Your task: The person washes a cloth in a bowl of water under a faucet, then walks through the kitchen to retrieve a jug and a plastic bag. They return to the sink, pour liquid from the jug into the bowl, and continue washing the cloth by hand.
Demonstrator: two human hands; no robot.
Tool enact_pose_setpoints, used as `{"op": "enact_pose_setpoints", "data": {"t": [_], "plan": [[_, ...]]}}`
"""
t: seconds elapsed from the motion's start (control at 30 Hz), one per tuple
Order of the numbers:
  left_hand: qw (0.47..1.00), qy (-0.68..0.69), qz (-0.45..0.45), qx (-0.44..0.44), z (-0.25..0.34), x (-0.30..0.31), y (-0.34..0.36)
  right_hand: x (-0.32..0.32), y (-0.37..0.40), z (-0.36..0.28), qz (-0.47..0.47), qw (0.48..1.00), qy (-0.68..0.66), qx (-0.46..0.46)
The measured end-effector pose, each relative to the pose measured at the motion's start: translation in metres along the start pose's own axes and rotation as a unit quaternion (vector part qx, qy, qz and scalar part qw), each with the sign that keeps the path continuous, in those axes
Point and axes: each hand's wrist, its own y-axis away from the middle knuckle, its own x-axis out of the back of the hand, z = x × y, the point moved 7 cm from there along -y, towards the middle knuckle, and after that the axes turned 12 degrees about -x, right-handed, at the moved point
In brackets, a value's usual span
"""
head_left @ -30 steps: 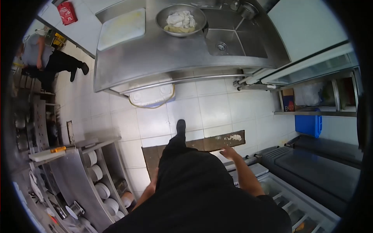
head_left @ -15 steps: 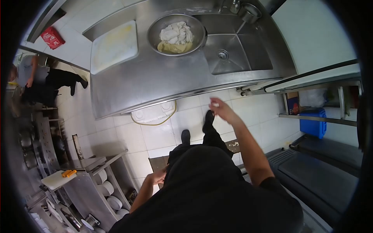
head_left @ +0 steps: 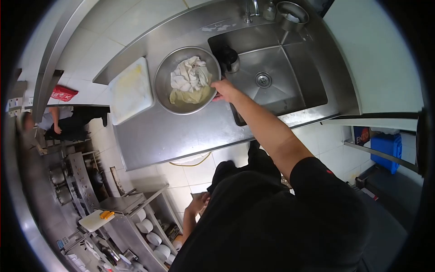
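A wide metal bowl (head_left: pixel 164 97) sits on the steel counter, left of the sink. Bunched white cloths (head_left: pixel 190 75) lie in it, with a yellowish cloth (head_left: pixel 188 96) along the near side. My right hand (head_left: pixel 222 89) reaches across the counter and grips the bowl's right rim, thumb on the inner side and fingers beneath the edge. Down beside my hip, my left hand (head_left: pixel 197 205) hangs close to my dark clothing, its fingers loosely apart and partly hidden. Nothing shows in it.
A white cutting board (head_left: pixel 131 93) lies left of the bowl. The steel sink (head_left: pixel 272 59) holds a dark, round-topped container (head_left: pixel 230 60) at its left. Behind me at left stands a rack with white bowls (head_left: pixel 154 239). Another person (head_left: pixel 72 124) is at far left.
My right hand has moved forward from over the floor to the bowl's rim and taken hold of it. I have come closer to the counter. My left hand stays low.
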Motion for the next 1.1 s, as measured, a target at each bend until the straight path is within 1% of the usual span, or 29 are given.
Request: {"op": "enact_pose_setpoints", "data": {"t": [0.03,0.13,0.17,0.23,0.27,0.3,0.33,0.37,0.4,0.43,0.5,0.53,0.57,0.63,0.67,0.7,0.8,0.83,0.9,0.97,1.0,1.03,1.1], "plan": [[0.999,0.022,0.023,-0.018,-0.019,-0.001,-0.016,0.004,-0.004,0.001,0.037,0.999,-0.020,0.014],[0.987,0.151,0.041,0.025,-0.035,0.006,-0.045,0.013,-0.007,0.008,0.068,0.997,-0.028,0.010],[0.990,0.138,0.024,0.024,-0.037,0.010,-0.054,0.018,-0.007,0.008,0.087,0.996,-0.025,0.016],[0.990,0.140,-0.006,-0.007,0.002,0.026,-0.066,0.030,-0.003,0.004,0.089,0.995,-0.040,0.015],[0.990,0.141,-0.026,-0.016,0.020,0.034,-0.065,0.037,0.000,0.013,0.093,0.994,-0.051,0.009],[0.985,0.162,-0.061,-0.024,0.042,0.043,-0.070,0.048,0.011,0.004,0.116,0.993,-0.027,-0.004],[0.975,0.188,-0.106,-0.056,0.055,0.050,-0.080,0.062,0.017,-0.003,0.121,0.992,-0.024,0.002],[0.972,0.178,-0.146,-0.055,0.059,0.056,-0.089,0.074,0.025,0.004,0.125,0.992,-0.020,0.000],[0.967,0.166,-0.184,-0.057,0.080,0.062,-0.096,0.087,0.035,0.005,0.127,0.992,-0.016,-0.001],[0.964,0.144,-0.213,-0.063,0.102,0.067,-0.099,0.100,0.049,0.007,0.139,0.989,-0.041,0.000],[0.959,0.118,-0.239,-0.094,0.130,0.069,-0.113,0.133,0.072,0.014,0.153,0.986,-0.064,0.004],[0.957,0.100,-0.244,-0.118,0.147,0.070,-0.121,0.160,0.075,0.021,0.174,0.981,-0.079,0.005],[0.960,0.078,-0.235,-0.133,0.173,0.074,-0.122,0.188,0.077,0.029,0.194,0.977,-0.094,0.004],[0.955,0.096,-0.217,-0.177,0.201,0.080,-0.131,0.221,0.103,0.026,0.202,0.976,-0.072,-0.023],[0.953,0.101,-0.207,-0.199,0.215,0.083,-0.137,0.233,0.115,0.023,0.228,0.967,-0.116,-0.001],[0.957,0.110,-0.183,-0.198,0.219,0.086,-0.148,0.264,0.116,0.030,0.287,0.950,-0.121,0.025],[0.976,0.085,-0.070,-0.186,0.250,0.098,-0.175,0.306,0.128,0.021,0.295,0.948,-0.112,0.031],[0.976,0.074,-0.036,-0.202,0.262,0.100,-0.184,0.318,0.127,0.018,0.301,0.948,-0.102,0.021],[0.971,0.077,-0.005,-0.227,0.294,0.096,-0.201,0.349,0.117,0.010,0.311,0.947,-0.083,-0.004],[0.968,0.069,0.007,-0.239,0.324,0.085,-0.219,0.397,0.083,0.020,0.291,0.954,-0.067,0.019],[0.969,0.059,0.009,-0.239,0.339,0.076,-0.228,0.419,0.066,0.022,0.280,0.958,-0.059,0.031],[0.970,0.050,0.010,-0.236,0.351,0.066,-0.237,0.430,0.057,0.016,0.295,0.954,-0.036,0.026],[0.974,0.077,0.009,-0.211,0.369,0.038,-0.255,0.446,0.038,0.013,0.323,0.946,0.008,0.017]]}}
